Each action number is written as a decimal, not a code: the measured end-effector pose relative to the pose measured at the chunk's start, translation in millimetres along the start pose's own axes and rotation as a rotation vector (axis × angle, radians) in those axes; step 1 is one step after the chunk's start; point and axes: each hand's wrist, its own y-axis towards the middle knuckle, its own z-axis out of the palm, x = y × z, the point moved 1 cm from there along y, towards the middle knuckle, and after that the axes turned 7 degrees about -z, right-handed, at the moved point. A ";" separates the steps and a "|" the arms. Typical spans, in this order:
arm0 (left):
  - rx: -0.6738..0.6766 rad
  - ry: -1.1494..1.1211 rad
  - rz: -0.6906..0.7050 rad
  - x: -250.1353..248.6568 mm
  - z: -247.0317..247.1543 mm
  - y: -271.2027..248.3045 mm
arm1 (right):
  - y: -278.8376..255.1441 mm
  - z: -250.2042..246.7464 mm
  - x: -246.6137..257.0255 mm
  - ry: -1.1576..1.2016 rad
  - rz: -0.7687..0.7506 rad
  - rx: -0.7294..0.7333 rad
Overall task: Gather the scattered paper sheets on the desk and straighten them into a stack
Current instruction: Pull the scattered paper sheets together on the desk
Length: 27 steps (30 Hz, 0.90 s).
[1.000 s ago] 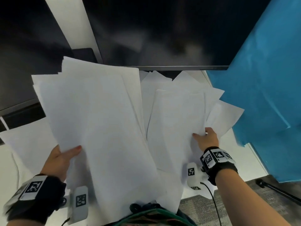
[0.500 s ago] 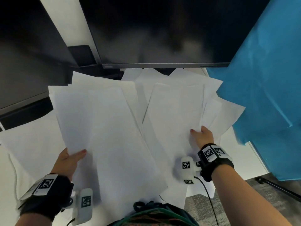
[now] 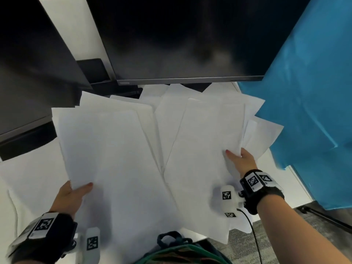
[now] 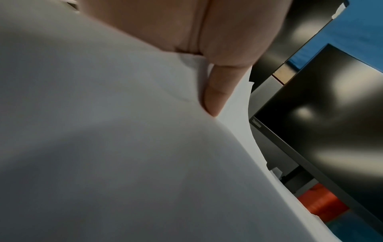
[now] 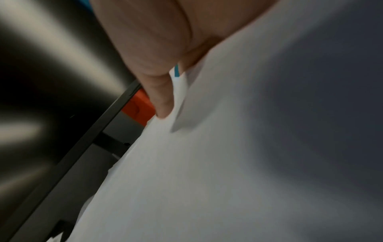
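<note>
The left hand (image 3: 71,193) pinched the left bundle of paper sheets (image 3: 106,159) at its near left edge, thumb on top and fingers hidden beneath; the left wrist view showed the thumb pressed flat on the top sheet. The right hand (image 3: 241,162) likewise pinched the right bundle (image 3: 205,145) at its right edge, thumb on top, the remaining fingers out of sight under the paper. Both bundles sat in the centre of the head view, overlapping along a diagonal seam in mid-frame. Further loose sheets (image 3: 22,174) lay flat on the white desk (image 3: 297,187) at the left edge of the frame.

Risks, as judged: each bundle was held by one edge only, so the unsupported far ends were likely to sag and fan further. The sheets were fanned at differing angles, and bringing the bundles together could snag corners, fold them or interleave the two sets crookedly. Sheets overhanging the desk edge at lower centre-right could slide to the floor. The far corners lay close under the monitor (image 3: 181,39) at the top of the frame and beside the blue cloth (image 3: 312,111) at right; either could catch an edge.

Materials: the paper was plain white, thin, smooth, matt and rectangular, and it flexed readily. The monitor was black, glossy and rigid. The blue cloth appeared soft and creased.
</note>
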 end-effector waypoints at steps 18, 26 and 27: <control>-0.112 0.040 -0.082 -3.7 -54.3 25.4 | -13.9 -31.0 -20.1 0.371 0.143 0.061; 0.076 0.095 -0.017 -20.6 -1.1 12.5 | -26.6 -1.9 -5.2 0.378 0.052 0.199; 0.108 0.101 0.000 -23.1 5.2 9.8 | -26.3 0.1 -3.9 0.380 0.045 0.216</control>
